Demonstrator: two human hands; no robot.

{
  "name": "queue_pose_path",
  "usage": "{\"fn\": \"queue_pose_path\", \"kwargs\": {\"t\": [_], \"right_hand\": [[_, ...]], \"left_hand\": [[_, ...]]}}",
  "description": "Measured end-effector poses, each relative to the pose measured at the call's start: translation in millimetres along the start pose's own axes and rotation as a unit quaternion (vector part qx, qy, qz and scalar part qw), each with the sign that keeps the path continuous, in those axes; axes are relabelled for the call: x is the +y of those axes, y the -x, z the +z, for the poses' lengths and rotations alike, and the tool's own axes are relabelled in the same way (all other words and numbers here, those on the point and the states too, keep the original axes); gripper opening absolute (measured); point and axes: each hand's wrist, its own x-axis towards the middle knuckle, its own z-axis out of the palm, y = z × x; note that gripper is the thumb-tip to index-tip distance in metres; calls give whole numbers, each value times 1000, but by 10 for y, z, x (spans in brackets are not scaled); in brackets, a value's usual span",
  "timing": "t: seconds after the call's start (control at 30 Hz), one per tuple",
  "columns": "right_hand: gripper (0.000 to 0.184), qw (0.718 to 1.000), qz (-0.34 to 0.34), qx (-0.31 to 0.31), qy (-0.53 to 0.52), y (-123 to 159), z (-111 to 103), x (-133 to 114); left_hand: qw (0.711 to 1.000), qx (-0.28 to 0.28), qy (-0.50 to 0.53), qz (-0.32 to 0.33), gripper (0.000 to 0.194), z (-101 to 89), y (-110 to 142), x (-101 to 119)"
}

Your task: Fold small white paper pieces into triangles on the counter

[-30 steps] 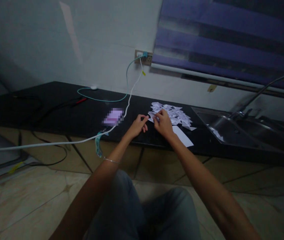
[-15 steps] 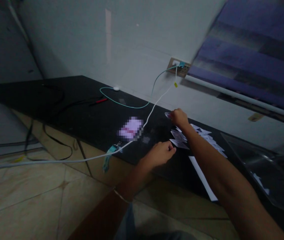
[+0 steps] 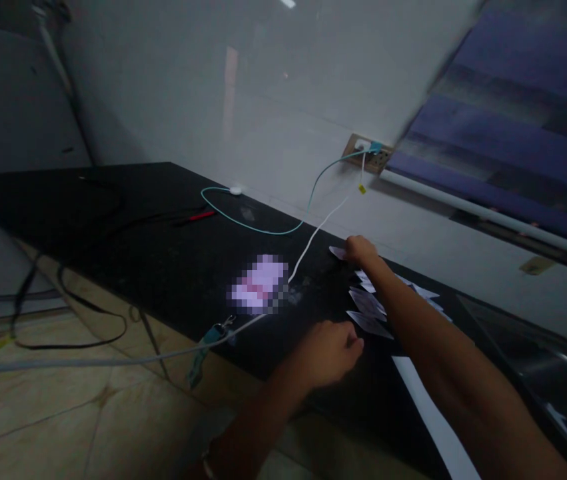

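Since half a second ago the view has drifted a little to the left and down, and the right hand [image 3: 360, 252] has stayed stretched out toward the wall side of the black counter [image 3: 128, 227], its fingers closed on a small folded paper piece [image 3: 337, 253] that pokes out to the left of the knuckles, just above the counter top. Nearer the counter's front edge the left hand [image 3: 330, 351] hangs loosely curled, fingers drawn together with nothing visibly in them; whether it touches the surface I cannot tell. Between the two hands lie more folded paper pieces [image 3: 369, 313], spread flat beside the right forearm, and a plain white sheet [image 3: 433, 420] lies partly under that arm. To the left of the hands a white cable [image 3: 313, 237] runs down from the wall socket [image 3: 369, 152] across the counter past a blurred pale object [image 3: 259, 292], and a teal cable [image 3: 263, 227] loops along the back of the counter.
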Motion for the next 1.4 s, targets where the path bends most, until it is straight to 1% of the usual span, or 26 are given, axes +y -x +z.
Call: {"fn": "queue_pose_path", "kwargs": {"t": [0.1, 0.17, 0.2, 0.27, 0.33, 0.37, 0.43, 0.5, 0.57, 0.63, 0.7, 0.73, 0.77, 0.8, 0.9, 0.93, 1.0, 1.1, 1.17, 1.2, 1.27, 1.3, 1.33, 1.4], "right_hand": [[33, 1000, -26, -9, 10, 64, -286, 28], [27, 999, -40, 19, -1, 205, -523, 81], [24, 998, -52, 34, -19, 321, -638, 122], [19, 995, -79, 37, -56, 670, -831, 233], [21, 987, -115, 1, -109, 1178, -932, 371], [24, 982, -123, -24, -140, 1478, -933, 447], [28, 971, -107, -66, -201, 2110, -821, 610], [36, 968, -40, -93, -231, 2678, -578, 783], [46, 970, 38, -83, -227, 3091, -276, 942], [59, 960, 119, -70, -243, 3327, -8, 1055], [66, 941, 183, -72, -274, 3417, 160, 1109], [67, 930, 213, -77, -288, 3425, 202, 1117], [67, 920, 227, -86, -308, 3417, 220, 1116], [64, 911, 225, -95, -332, 3400, 219, 1107], [50, 886, 221, -93, -397, 3350, 177, 1035], [45, 873, 211, -94, -430, 3343, 170, 997], [40, 836, 171, -89, -515, 3346, 178, 904], [48, 781, 104, -63, -612, 3371, 209, 743], [50, 755, 57, -49, -651, 3371, 208, 634], [49, 745, 37, -39, -665, 3358, 198, 580], [42, 739, 3, -14, -674, 3301, 169, 473], [39, 742, -8, 6, -670, 3257, 153, 420], [36, 749, -18, 22, -662, 3204, 140, 368], [32, 759, -40, 48, -648, 3083, 119, 266]], "left_hand": [[1000, -13, -8, -2, 31, -30, 13, 24], [1000, -19, -15, 1, 33, -60, 28, 51], [1000, -17, -16, 3, 34, -72, 34, 62], [1000, -11, -23, 15, 34, -87, 38, 70], [999, 0, -22, 32, 33, -82, 28, 55], [999, 4, -19, 38, 33, -74, 19, 40], [999, 11, -6, 37, 33, -53, -5, 6], [999, 6, 7, 33, 33, -39, -29, -26], [999, 3, 16, 34, 32, -40, -45, -50], [999, 2, 25, 34, 31, -48, -50, -69], [999, 3, 25, 33, 31, -54, -52, -90], [999, 4, 23, 34, 31, -55, -54, -103], [999, 8, 21, 33, 32, -54, -56, -117], [999, 6, 23, 34, 33, -53, -58, -132], [999, -1, 27, 43, 37, -52, -61, -167], [999, -1, 28, 46, 38, -51, -61, -175], [998, 0, 46, 46, 43, -47, -66, -181], [993, 9, 112, 41, 56, -41, -91, -177], [984, 21, 171, 43, 62, -45, -118, -172], [980, 35, 196, 25, 65, -51, -130, -168], [971, 36, 236, -5, 67, -72, -139, -157], [969, 23, 246, -10, 67, -86, -134, -151], [967, 4, 256, -6, 67, -103, -121, -147], [962, -32, 271, 26, 61, -139, -78, -148]]}}
